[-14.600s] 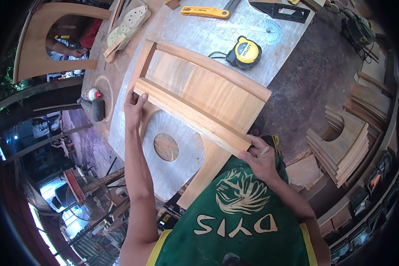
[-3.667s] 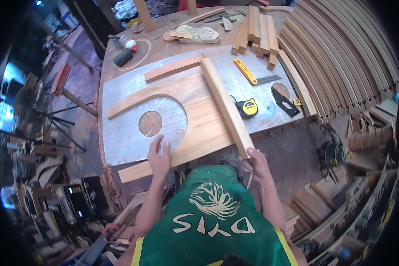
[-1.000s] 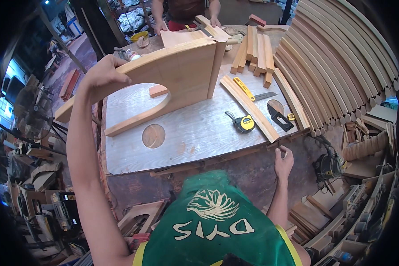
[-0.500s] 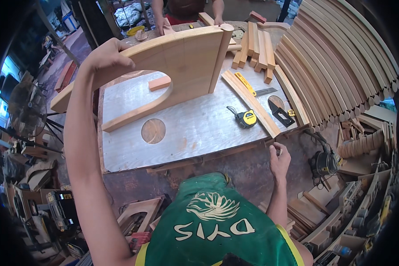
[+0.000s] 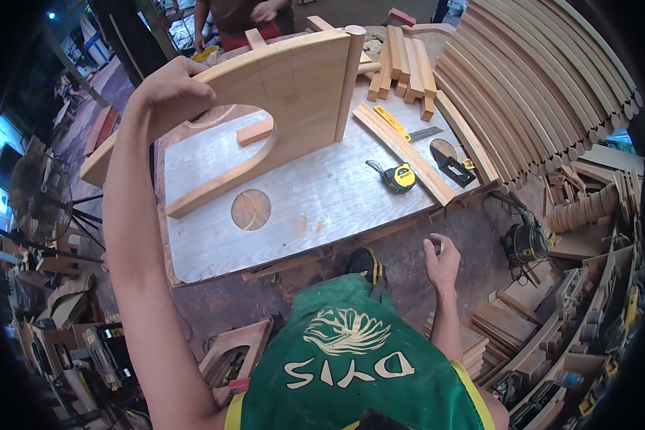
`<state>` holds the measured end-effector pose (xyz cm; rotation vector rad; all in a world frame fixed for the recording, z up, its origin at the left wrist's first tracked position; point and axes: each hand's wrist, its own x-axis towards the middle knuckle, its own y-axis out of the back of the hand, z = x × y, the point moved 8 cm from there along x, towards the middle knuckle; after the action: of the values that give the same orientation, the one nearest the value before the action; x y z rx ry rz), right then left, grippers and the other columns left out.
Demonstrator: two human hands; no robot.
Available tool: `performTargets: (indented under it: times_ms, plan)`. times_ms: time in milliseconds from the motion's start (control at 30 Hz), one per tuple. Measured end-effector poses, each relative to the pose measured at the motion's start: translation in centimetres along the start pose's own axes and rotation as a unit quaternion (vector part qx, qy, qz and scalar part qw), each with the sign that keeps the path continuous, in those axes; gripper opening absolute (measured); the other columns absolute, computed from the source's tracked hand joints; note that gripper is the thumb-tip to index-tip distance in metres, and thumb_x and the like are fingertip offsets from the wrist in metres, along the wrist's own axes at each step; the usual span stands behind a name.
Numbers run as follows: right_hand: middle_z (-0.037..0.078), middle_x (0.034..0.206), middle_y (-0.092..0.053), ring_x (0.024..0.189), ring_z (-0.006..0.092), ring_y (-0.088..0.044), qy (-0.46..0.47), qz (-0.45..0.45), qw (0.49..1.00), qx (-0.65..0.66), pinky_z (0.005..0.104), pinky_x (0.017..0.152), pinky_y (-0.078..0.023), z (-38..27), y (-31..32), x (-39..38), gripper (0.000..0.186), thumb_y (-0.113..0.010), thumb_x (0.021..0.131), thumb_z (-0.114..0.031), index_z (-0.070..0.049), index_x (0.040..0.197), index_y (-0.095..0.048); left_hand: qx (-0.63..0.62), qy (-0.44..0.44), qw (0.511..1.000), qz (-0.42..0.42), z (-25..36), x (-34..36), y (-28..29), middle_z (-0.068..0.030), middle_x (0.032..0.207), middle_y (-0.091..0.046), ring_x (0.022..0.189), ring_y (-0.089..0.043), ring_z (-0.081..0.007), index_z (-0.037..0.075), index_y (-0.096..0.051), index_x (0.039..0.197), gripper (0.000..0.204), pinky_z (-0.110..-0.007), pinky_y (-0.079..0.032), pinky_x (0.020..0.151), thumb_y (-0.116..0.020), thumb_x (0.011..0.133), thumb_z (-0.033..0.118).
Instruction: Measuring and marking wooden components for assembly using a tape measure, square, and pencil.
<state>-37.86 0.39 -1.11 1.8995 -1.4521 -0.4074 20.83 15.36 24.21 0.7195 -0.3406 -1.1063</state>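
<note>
My left hand (image 5: pixel 175 89) grips the top edge of a pale wooden panel (image 5: pixel 301 86) with a U-shaped cutout, standing on its long edge on the grey-topped board (image 5: pixel 308 215). A rounded wooden post runs down the panel's right end. My right hand (image 5: pixel 441 261) is low beside the table's front edge, fingers curled round a small pale thing I cannot make out. To the panel's right lie a long wooden strip (image 5: pixel 408 161), a yellow tool with a blade (image 5: pixel 390 122), a tape measure (image 5: pixel 401 177) and a black square (image 5: pixel 457 170). A short reddish block (image 5: pixel 254 131) shows through the cutout.
A co-worker's hand (image 5: pixel 265 11) shows beyond the table. Several upright blocks (image 5: pixel 401 64) stand at the back. Stacked curved slats (image 5: pixel 530 93) fill the right. A corded machine (image 5: pixel 523 244) is on the floor at right; a black fan (image 5: pixel 32 186) stands at left.
The panel, lying flat in the older frames, now stands on edge in my left hand. My right hand has left the strip and moved lower. The co-worker's hands have shifted left.
</note>
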Motion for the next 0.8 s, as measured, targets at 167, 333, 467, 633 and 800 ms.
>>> performTargets:
  times_ms: [167, 333, 467, 633, 800]
  plan:
    - [0.021, 0.107, -0.076, 0.1, 0.037, -0.075, -0.005, -0.006, 1.0, 0.0, 0.043, 0.091, -0.056, -1.3, 0.3, 0.7, 0.033, -0.076, 0.095, -0.022, 0.002, 0.117, -0.076, 0.029, -0.02, 0.999, 0.003, -0.3, 0.4, 0.5, -0.0047, 0.08, -0.07, 0.072, -0.062, -0.0131, -0.007, -0.081, 0.101, 0.046, -0.029, -0.05, 0.07, -0.081, 0.065, 0.021]
    - [0.022, 0.107, -0.077, 0.102, 0.0379, -0.075, 0.0, -0.023, 1.0, 0.0, 0.0433, 0.092, -0.056, -2.3, 0.0, 2.1, 0.033, -0.076, 0.094, -0.023, 0.002, 0.116, -0.075, 0.038, -0.028, 0.999, 0.007, -0.6, 0.7, 0.8, -0.0058, 0.078, -0.071, 0.072, -0.063, -0.0149, -0.003, -0.083, 0.101, 0.046, -0.032, -0.052, 0.07, -0.083, 0.065, 0.025]
    - [0.021, 0.106, -0.077, 0.101, 0.0372, -0.075, 0.012, -0.029, 0.999, 0.011, 0.0433, 0.092, -0.056, -2.7, -0.6, 2.7, 0.033, -0.078, 0.094, -0.022, 0.002, 0.116, -0.075, 0.054, -0.026, 0.998, 0.016, -0.7, 0.6, 0.7, -0.0068, 0.079, -0.072, 0.072, -0.064, -0.0157, -0.002, -0.083, 0.101, 0.046, -0.032, -0.053, 0.072, -0.082, 0.064, 0.025]
    - [0.019, 0.103, -0.077, 0.099, 0.0356, -0.075, 0.031, -0.036, 0.999, 0.025, 0.0426, 0.092, -0.056, -3.2, -1.7, 2.8, 0.032, -0.079, 0.092, -0.02, 0.002, 0.115, -0.075, 0.027, -0.024, 0.999, 0.001, -0.4, 0.3, 0.2, -0.0066, 0.081, -0.073, 0.075, -0.065, -0.0155, -0.002, -0.083, 0.102, 0.044, -0.032, -0.054, 0.074, -0.082, 0.065, 0.023]
    - [0.018, 0.102, -0.077, 0.098, 0.0351, -0.075, 0.037, -0.041, 0.998, 0.038, 0.0421, 0.092, -0.056, -3.7, -2.6, 3.4, 0.032, -0.08, 0.092, -0.02, 0.002, 0.114, -0.075, 0.047, -0.016, 0.999, -0.021, 0.1, 0.0, -0.1, -0.0041, 0.081, -0.072, 0.078, -0.065, -0.0138, 0.0, -0.084, 0.106, 0.045, -0.031, -0.053, 0.076, -0.081, 0.066, 0.021]
